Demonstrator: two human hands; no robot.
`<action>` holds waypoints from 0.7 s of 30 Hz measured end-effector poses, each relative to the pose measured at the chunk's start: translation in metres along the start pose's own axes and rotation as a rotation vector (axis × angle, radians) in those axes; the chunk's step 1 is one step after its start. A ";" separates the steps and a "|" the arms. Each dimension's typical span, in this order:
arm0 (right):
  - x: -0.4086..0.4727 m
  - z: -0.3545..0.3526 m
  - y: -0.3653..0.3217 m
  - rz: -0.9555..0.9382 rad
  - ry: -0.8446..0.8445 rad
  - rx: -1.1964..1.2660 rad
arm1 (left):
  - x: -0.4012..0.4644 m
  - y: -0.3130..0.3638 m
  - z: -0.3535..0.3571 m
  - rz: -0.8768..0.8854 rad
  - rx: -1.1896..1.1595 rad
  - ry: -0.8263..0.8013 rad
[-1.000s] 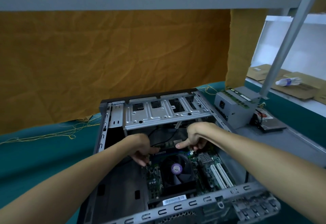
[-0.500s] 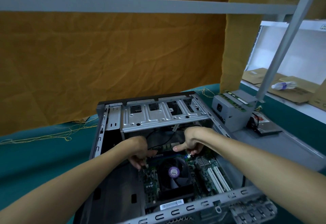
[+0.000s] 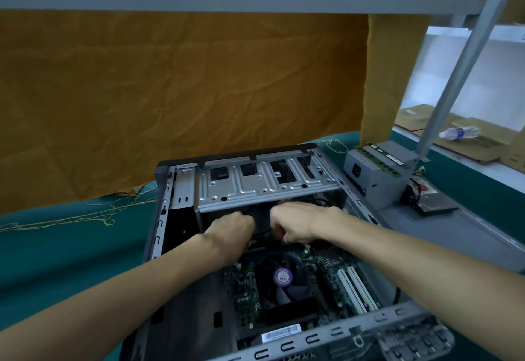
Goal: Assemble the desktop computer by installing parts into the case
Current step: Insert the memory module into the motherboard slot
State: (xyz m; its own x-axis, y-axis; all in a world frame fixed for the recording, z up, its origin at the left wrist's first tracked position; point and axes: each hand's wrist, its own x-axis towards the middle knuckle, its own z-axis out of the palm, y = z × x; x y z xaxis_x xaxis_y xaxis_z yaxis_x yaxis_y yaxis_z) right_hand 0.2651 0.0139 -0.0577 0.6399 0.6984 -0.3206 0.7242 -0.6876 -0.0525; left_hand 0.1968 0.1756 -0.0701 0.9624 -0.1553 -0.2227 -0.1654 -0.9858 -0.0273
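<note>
Two hands are working under the drive cage (image 3: 264, 187) of the open case (image 3: 159, 235): left hand (image 3: 231, 231) and right hand (image 3: 295, 223), fingers curled, grasp unclear. Motherboard (image 3: 329, 272) and fan (image 3: 282, 278) are sitting installed; power supply (image 3: 375, 181) is waiting outside.

A table covered in teal-green cloth (image 3: 56, 252) carries the open grey metal computer case (image 3: 176, 190), lying on its side. To the case's right lies a flat grey metal side panel (image 3: 454, 235). Loose yellow threads (image 3: 85, 216) trail across the cloth at left, near the case's far corner.
</note>
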 end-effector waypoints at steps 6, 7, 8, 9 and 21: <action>-0.001 0.002 0.001 0.008 -0.005 0.040 | 0.002 0.004 0.004 0.014 0.086 0.026; -0.002 0.002 0.001 0.011 -0.005 0.038 | 0.002 0.004 0.004 0.018 0.101 0.027; -0.002 0.002 0.000 0.016 -0.001 0.032 | 0.001 0.005 0.005 0.026 0.117 0.025; -0.003 0.003 0.000 0.020 0.009 0.031 | 0.001 0.006 0.004 0.037 0.130 0.020; -0.047 -0.013 0.000 0.067 0.199 0.276 | -0.022 0.014 -0.028 0.223 -0.070 0.493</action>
State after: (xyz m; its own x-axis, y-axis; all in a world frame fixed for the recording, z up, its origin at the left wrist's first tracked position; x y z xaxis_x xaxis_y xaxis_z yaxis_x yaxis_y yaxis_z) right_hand 0.2385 -0.0167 -0.0300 0.7412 0.6560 -0.1427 0.5993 -0.7423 -0.2997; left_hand 0.1791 0.1631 -0.0379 0.8954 -0.3555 0.2680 -0.3783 -0.9249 0.0370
